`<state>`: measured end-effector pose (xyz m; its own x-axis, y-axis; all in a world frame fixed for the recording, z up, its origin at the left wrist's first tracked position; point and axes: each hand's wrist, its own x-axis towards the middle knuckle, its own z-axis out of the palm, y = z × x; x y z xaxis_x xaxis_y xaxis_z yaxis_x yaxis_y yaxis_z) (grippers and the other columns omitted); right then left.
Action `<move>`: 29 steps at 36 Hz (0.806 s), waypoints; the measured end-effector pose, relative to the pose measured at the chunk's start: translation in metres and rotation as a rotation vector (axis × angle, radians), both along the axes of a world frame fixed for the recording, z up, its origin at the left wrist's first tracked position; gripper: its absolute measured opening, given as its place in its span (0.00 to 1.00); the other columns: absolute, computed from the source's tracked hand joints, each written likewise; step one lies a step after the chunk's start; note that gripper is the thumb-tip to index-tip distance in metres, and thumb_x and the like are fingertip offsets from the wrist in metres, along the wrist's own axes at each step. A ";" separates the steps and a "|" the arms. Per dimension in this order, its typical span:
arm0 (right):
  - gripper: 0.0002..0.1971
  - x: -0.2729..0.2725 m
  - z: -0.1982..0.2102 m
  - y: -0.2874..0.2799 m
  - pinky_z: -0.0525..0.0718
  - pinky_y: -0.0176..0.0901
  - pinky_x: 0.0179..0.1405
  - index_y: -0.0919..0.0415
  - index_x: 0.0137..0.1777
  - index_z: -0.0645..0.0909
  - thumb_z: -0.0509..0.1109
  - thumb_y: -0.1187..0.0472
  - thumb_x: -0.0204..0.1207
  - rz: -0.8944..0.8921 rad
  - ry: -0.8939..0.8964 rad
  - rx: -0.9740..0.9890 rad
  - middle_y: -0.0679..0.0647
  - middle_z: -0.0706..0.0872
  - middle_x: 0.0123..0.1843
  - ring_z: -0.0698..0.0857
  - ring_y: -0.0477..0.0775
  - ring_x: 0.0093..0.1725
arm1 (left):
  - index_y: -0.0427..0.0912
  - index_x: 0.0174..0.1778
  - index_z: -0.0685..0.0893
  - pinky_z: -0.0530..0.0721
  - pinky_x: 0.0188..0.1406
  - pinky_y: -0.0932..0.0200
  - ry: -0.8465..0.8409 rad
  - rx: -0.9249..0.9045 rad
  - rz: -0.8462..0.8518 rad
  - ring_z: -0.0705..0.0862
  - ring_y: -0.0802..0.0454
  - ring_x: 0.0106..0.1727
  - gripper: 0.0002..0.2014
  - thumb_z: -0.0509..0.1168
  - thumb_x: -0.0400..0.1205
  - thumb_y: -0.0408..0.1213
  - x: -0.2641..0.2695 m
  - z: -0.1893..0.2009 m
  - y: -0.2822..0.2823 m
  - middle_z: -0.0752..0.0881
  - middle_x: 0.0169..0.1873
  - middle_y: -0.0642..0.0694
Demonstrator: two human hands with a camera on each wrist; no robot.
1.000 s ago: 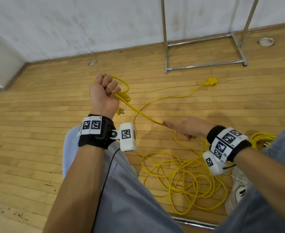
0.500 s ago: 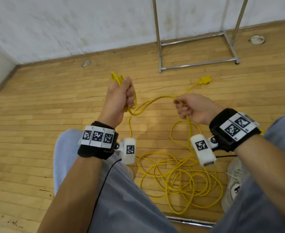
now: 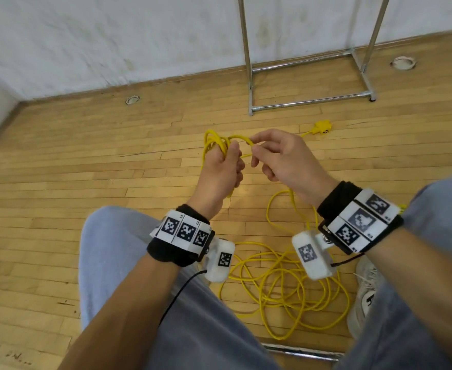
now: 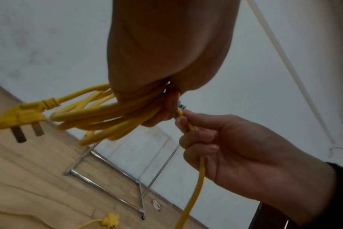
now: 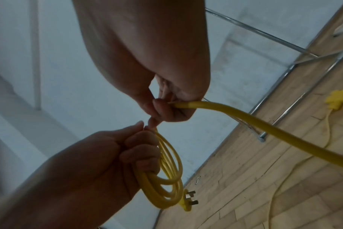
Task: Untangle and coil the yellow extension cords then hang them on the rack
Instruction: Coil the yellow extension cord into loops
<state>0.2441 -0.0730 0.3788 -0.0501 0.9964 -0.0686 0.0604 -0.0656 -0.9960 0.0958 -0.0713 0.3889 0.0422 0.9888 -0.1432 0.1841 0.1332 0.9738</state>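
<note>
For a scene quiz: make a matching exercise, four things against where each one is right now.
Things:
1. pronged plug
2. yellow socket block
3. loose tangle of cord
4. metal rack

Places:
A. standing against the white wall
B. heaped on the floor between the person's legs
C. hanging from the loops that the left hand grips
D. lying on the floor near the rack's foot

Pairs: 1-C, 2-D, 3-B, 4-A
</note>
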 end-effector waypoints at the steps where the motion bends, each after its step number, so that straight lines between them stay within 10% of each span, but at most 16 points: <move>1: 0.06 -0.001 0.001 -0.001 0.74 0.39 0.24 0.60 0.60 0.83 0.70 0.63 0.87 -0.019 0.006 0.012 0.53 0.90 0.38 0.76 0.54 0.29 | 0.43 0.42 0.76 0.69 0.22 0.62 -0.011 0.000 0.017 0.69 0.58 0.22 0.16 0.54 0.94 0.43 0.001 -0.001 0.000 0.73 0.22 0.56; 15: 0.15 -0.007 -0.001 -0.012 0.90 0.47 0.39 0.49 0.66 0.89 0.68 0.65 0.86 0.044 -0.094 0.155 0.51 0.88 0.50 0.89 0.50 0.39 | 0.42 0.43 0.74 0.74 0.26 0.59 -0.223 -0.024 0.191 0.73 0.55 0.25 0.18 0.52 0.94 0.48 0.011 0.001 0.001 0.74 0.25 0.51; 22: 0.20 -0.020 -0.008 -0.023 0.90 0.46 0.31 0.54 0.74 0.85 0.69 0.69 0.85 0.082 -0.166 0.233 0.49 0.86 0.53 0.89 0.55 0.37 | 0.43 0.38 0.71 0.75 0.26 0.54 -0.240 0.005 0.176 0.77 0.53 0.27 0.19 0.55 0.94 0.47 0.013 -0.003 -0.001 0.76 0.27 0.49; 29: 0.13 -0.031 -0.013 -0.033 0.89 0.49 0.26 0.58 0.57 0.72 0.75 0.62 0.83 -0.053 -0.050 0.152 0.60 0.85 0.48 0.89 0.60 0.30 | 0.40 0.41 0.78 0.77 0.24 0.55 -0.336 -0.063 0.145 0.81 0.45 0.32 0.22 0.52 0.94 0.51 0.015 0.000 0.001 0.80 0.34 0.44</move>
<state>0.2126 -0.1056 0.3661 0.0026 0.9966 0.0825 0.1102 0.0817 -0.9905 0.1104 -0.0707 0.3888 -0.0427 0.9775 -0.2064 -0.1702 0.1964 0.9656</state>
